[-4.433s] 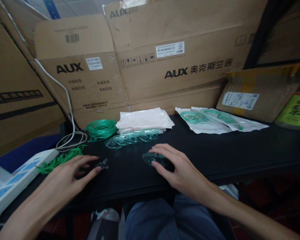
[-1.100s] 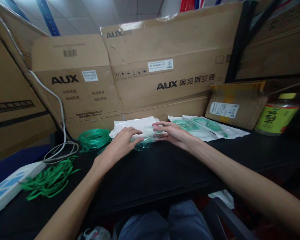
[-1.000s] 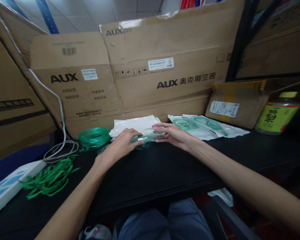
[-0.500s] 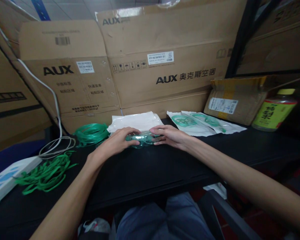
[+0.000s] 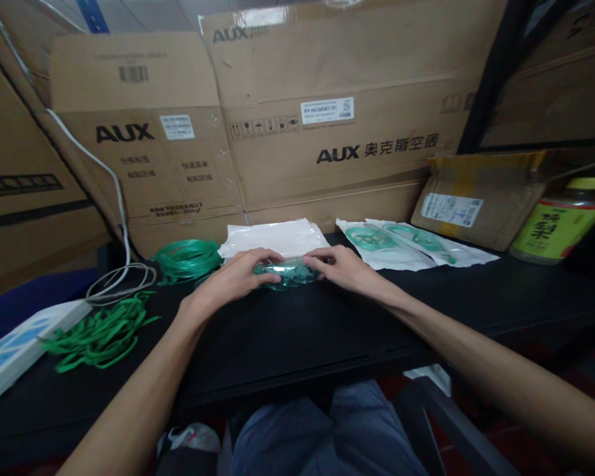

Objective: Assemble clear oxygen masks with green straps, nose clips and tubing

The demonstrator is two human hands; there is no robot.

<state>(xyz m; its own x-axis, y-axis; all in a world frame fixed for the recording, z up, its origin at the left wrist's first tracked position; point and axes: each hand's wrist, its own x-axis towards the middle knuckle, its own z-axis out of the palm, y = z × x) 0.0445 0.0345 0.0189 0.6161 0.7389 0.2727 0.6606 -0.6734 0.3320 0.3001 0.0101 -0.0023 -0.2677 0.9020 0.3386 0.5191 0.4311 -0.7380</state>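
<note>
Both forearms are bare and converge toward the centre of the head view. The left forearm (image 5: 151,357) rises from the lower edge, left of centre; the left wrist (image 5: 193,307) bends inward. The left hand (image 5: 240,271) presents its back upward, fingers arched, thumb extended below them with a gap between. The right forearm (image 5: 466,344) enters from the lower right; the right wrist (image 5: 389,291) is nearly straight. The right hand (image 5: 344,264) points left, digits curled. The hands face each other at similar height, near but apart. Grip pressure cannot be determined.
</note>
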